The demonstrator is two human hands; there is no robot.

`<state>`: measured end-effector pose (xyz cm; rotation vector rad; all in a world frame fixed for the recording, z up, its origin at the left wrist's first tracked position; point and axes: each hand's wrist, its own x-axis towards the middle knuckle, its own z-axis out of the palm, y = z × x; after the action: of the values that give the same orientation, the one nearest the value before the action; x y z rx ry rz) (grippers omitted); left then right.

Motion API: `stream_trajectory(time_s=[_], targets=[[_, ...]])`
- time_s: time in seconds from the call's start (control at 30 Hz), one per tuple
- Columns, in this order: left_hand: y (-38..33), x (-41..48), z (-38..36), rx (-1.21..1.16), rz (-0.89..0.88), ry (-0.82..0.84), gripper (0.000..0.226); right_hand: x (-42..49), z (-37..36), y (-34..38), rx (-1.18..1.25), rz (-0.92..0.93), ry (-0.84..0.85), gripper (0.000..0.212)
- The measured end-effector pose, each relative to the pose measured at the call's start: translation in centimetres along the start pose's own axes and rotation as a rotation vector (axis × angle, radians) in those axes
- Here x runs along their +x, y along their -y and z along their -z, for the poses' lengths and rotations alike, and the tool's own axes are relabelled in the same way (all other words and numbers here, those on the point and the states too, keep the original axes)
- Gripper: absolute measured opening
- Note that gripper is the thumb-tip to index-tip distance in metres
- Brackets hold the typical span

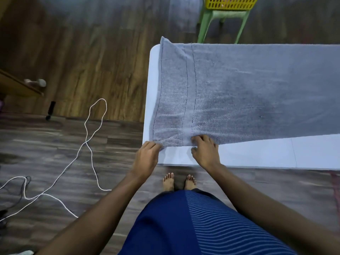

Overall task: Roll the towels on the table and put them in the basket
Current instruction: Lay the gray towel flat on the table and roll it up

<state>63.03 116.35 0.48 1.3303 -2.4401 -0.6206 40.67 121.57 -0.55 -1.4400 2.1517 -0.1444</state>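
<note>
The left hand [147, 157] and right hand [206, 151] grip the near edge of a grey towel [248, 89] on the white bench [266, 155].
The left pinches the corner, and the right curls its fingers over the hem just beside it. The towel lies flat, unrolled. Beyond, a yellow basket [230, 3] sits on a green stool [220, 15].

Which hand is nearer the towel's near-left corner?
Left. The left hand pinches that corner of the towel; the right hand grips the near edge further right.
</note>
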Motion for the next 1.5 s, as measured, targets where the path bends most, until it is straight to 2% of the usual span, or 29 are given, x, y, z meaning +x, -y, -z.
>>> stream_trajectory(time_s=[0.07, 0.17, 0.3, 0.47, 0.53, 0.67, 0.77, 0.87, 0.97, 1.13, 1.27, 1.37, 1.5], targets=[[0.0, -0.3, 0.3, -0.019, -0.037, -0.026, 0.008, -0.3, -0.2, 1.0, 0.107, 0.141, -0.067, 0.029], [0.0, -0.6, 0.5, -0.078, -0.087, -0.042, 0.011, -0.6, -0.7, 3.0, 0.270, 0.313, -0.111, 0.017], [-0.9, -0.8, 1.0, -0.135, -0.186, -0.066, 0.007, -0.7, -1.3, 4.7, 0.326, 0.400, -0.024, 0.023], [-1.5, -1.2, 1.2, -0.206, -0.193, -0.045, 0.016, -1.3, -1.2, 4.9, 0.358, 0.313, 0.027, 0.043], [-1.7, -1.3, 1.2, -0.226, -0.174, -0.031, 0.022, -1.7, -1.1, 4.8, 0.346, 0.343, 0.015, 0.039], [-2.1, -1.3, 1.5, -0.254, -0.150, -0.034, 0.022, -2.1, -1.7, 4.4, 0.210, 0.431, -0.174, 0.020], [-2.4, -1.3, 2.1, -0.309, -0.116, -0.081, 0.020, -2.8, -1.9, 5.3, 0.308, 0.445, -0.247, 0.015], [-2.3, -1.1, 2.5, -0.327, -0.092, -0.105, 0.018, -3.1, -1.8, 6.0, 0.383, 0.433, -0.186, 0.012], [-2.0, -1.2, 2.7, -0.306, -0.113, -0.102, 0.015, -2.8, -1.7, 5.1, 0.279, 0.382, -0.085, 0.015], [-1.2, -1.7, 2.3, -0.283, -0.126, -0.097, 0.016, -3.3, -1.5, 2.2, 0.129, 0.250, -0.155, 0.018], [-0.9, -1.8, 1.1, -0.196, -0.194, 0.034, 0.022, -5.2, -1.4, 0.8, -0.013, 0.232, -0.297, 0.015], [-2.4, -1.7, -0.9, -0.061, -0.257, 0.183, 0.037, -6.2, -1.5, 0.6, -0.011, 0.238, -0.300, 0.014], [-4.4, -1.4, -2.7, -0.082, -0.235, 0.211, 0.020, -6.7, -1.5, -0.4, -0.025, 0.231, -0.270, 0.011]])
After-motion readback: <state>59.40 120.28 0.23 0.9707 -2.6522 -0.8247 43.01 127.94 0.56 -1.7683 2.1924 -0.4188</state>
